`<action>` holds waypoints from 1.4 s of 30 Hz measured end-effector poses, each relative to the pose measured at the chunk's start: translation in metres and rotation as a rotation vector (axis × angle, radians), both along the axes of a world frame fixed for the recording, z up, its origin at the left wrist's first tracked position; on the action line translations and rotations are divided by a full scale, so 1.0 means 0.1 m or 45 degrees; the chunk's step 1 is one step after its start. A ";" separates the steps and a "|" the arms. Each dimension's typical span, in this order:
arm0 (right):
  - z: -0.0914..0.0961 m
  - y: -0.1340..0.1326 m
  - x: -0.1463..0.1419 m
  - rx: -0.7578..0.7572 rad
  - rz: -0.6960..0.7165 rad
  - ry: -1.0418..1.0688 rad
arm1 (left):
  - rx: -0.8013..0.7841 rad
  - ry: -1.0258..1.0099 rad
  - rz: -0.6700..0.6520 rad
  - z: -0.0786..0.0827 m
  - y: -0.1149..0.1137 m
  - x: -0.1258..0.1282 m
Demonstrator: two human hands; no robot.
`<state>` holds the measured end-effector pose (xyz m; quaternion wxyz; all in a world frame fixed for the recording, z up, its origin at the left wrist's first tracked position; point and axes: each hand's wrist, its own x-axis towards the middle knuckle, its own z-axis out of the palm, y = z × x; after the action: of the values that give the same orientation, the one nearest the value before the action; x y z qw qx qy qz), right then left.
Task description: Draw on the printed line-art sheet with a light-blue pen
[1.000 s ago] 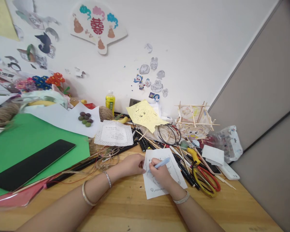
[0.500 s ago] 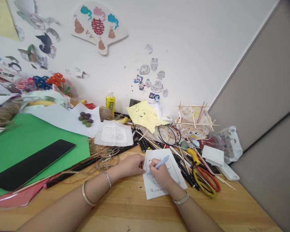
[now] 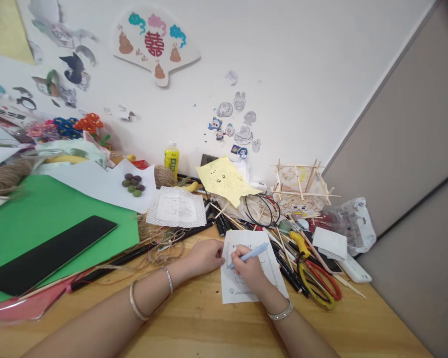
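A wooden tabletop (image 3: pixel 209 323) fills the lower frame. One white printed paper sheet (image 3: pixel 242 293) lies at lower centre. The right hand (image 3: pixel 252 272) pinches one light-blue pen (image 3: pixel 254 252), long axis lower left to upper right, tip down-left on the sheet. The left hand (image 3: pixel 204 256), fingers curled together, touches the sheet's left edge.

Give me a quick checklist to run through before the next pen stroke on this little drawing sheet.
1. Pen grip: ok. The right hand holds the blue pen, tip down at the sheet.
2. Sheet steadied: ok. The left hand rests against its left edge.
3. Sheet flat: ok. It lies flat on the wooden table.
4. Room on the right: not ok. Markers and scissors crowd that edge.
5. Ink flow: cannot tell.
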<state>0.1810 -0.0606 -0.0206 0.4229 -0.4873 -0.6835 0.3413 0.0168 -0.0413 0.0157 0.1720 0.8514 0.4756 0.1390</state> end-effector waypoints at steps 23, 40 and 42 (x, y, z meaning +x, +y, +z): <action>-0.08 0.03 0.01 0.128 0.057 -0.092 | -0.019 -0.008 -0.142 -0.03 0.01 -0.03; -0.09 0.03 0.01 0.065 0.093 -0.051 | -0.013 0.000 -0.150 -0.04 0.02 -0.03; -0.10 0.04 0.02 0.077 0.091 -0.045 | -0.009 -0.005 -0.152 -0.03 0.02 -0.03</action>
<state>0.1825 -0.0570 -0.0305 0.4129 -0.4556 -0.7179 0.3265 0.0141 -0.0395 0.0127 0.1838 0.8775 0.4240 0.1283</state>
